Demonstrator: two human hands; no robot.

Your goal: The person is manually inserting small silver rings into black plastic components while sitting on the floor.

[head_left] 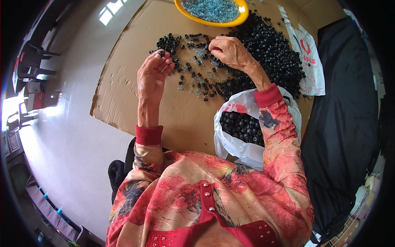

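My left hand [154, 76] is raised over the cardboard with its fingers curled, pinching a black bead [161, 53] at the fingertips. To its right, my right hand [231, 51] is closed in a pinch above the beads; whatever its fingertips hold is hidden. Between and below the hands lie scattered small black beads [200, 81] mixed with tiny clear-blue seed beads [199, 61]. A large heap of round black beads [273, 53] spreads beyond my right wrist. Under my right forearm an open white plastic bag [224, 142] holds more black beads [242, 127].
At the far edge a yellow bowl [243, 18] contains pale blue seed beads [212, 10]. A flat white plastic bag [314, 78] lies right of the heap. Everything rests on a brown cardboard sheet [119, 86]. Black fabric [341, 94] hangs at the right; dark chairs [35, 68] stand far left.
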